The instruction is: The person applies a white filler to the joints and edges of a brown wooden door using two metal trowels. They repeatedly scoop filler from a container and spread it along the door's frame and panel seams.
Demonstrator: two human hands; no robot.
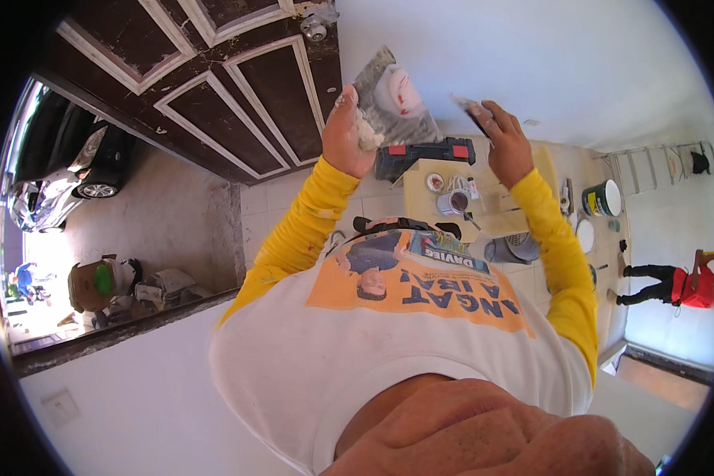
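Largest in front of us is the white wall (547, 55), with the dark panelled door (214, 87) standing open to the left of our left hand (343, 135). Both arms, in yellow sleeves (301, 222), are raised toward that wall. Below the hands, on the tiled floor (270, 206), lie a black toolbox (424, 155) with red latches, a pale board (452, 186) carrying a small tin (458, 201), and, further to the right of our right hand (506, 143), a green paint bucket (603, 198).

Our left hand is closed around the lower edge of a grey flat board (397, 99), which carries a blob of whitish putty (401, 89). We judge the board stiff and fairly light, though top-heavy once loaded, so the grip belongs low under it, with the face kept level enough that the paste does not slide. The putty itself looks soft, wet and sticky; it will smear rather than break, and crusted paste shows on the fingers (365, 131), which could make the hold slippery.

Our right hand, just to the right of the board and about level with it, is curled around a small putty knife (470, 107). Its blade looks thin and probably springy, best held by the handle. How tightly the fingers close on it we cannot tell.
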